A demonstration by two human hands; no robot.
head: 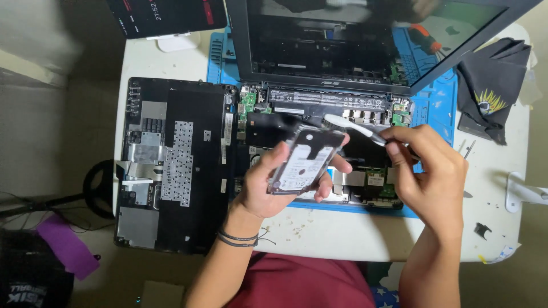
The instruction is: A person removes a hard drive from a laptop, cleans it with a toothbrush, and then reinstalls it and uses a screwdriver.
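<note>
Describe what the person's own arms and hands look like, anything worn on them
Both forearms are bare, with no sleeves or gloves. The left hand has two thin dark bands round the wrist, with a short loose thread end. The right hand wears nothing visible: no ring, watch or band. Fingers are uncovered.

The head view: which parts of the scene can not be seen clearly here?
- Head view: the underside of the silver rectangular hard drive is hidden by the left hand holding it.
- The white brush handle disappears inside the right hand.
- The opened black laptop base is partly covered by both hands and the drive.
- The laptop's dark screen is cut off by the top edge.
</note>
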